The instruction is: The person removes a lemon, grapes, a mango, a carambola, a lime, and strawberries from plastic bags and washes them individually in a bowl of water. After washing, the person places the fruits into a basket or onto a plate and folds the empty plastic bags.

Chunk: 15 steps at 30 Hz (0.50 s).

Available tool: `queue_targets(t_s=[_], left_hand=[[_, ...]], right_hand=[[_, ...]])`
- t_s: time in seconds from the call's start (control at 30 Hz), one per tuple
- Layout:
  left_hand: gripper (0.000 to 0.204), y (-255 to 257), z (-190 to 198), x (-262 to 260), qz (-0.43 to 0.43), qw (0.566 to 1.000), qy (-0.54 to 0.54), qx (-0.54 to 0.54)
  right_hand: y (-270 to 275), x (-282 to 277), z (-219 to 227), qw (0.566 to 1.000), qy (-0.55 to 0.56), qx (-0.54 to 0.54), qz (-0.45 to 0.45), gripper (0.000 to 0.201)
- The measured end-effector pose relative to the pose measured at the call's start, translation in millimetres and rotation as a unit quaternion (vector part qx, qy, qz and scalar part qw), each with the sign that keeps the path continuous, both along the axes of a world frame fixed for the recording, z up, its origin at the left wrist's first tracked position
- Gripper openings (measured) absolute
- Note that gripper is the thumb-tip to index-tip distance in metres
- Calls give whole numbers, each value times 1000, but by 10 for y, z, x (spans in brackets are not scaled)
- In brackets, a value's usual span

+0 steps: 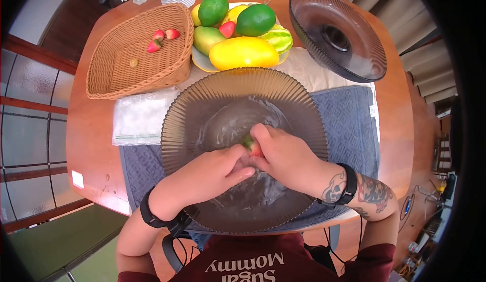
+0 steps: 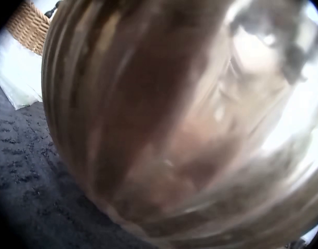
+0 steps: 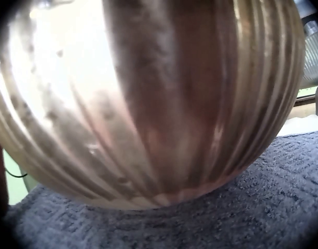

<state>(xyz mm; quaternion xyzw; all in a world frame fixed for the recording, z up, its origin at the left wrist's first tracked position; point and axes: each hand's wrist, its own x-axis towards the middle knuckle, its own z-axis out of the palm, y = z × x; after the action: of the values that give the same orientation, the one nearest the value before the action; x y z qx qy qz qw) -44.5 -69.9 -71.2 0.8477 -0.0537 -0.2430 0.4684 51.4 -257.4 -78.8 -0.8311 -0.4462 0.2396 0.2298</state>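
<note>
A red strawberry [image 1: 256,151] with green leaves shows between my two hands, low over the middle of a large ribbed smoky glass bowl [image 1: 174,130]. My right hand [image 1: 288,153] grips it from the right with curled fingers. From the left, my left hand [image 1: 217,173] holds it too, its fingers bent against the fruit. Wet, glossy patches of water shine in the bowl below. Both wrist views are filled by the bowl's ribbed outer wall [image 2: 143,104], [image 3: 169,104], and hide the hands and fruit behind it.
A blue-grey towel [image 1: 349,125] lies under the bowl. Behind stand a wicker basket [image 1: 119,54] with several strawberries, a plate [image 1: 201,65] heaped with fruit, and a second glass bowl [image 1: 374,69]. A clear plastic bag [image 1: 139,120] lies left.
</note>
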Motion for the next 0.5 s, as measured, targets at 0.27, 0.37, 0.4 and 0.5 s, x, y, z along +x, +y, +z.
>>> queue_targets(t_s=[0.27,0.37,0.4,0.5], left_hand=[[29,-47,41,13,125,992,-1,-21],[30,-41,39,21,141,989,13,-48],[30,-38,35,26,154,986,25,-58],[30,-15,53,54,207,974,58,-78]], right_hand=[[16,2,-88,989,98,102,53,34],[49,4,-57,976,162,142,27,33],[58,6,-39,965,219,144,1,31],[97,36,39,963,262,62,-35,30]])
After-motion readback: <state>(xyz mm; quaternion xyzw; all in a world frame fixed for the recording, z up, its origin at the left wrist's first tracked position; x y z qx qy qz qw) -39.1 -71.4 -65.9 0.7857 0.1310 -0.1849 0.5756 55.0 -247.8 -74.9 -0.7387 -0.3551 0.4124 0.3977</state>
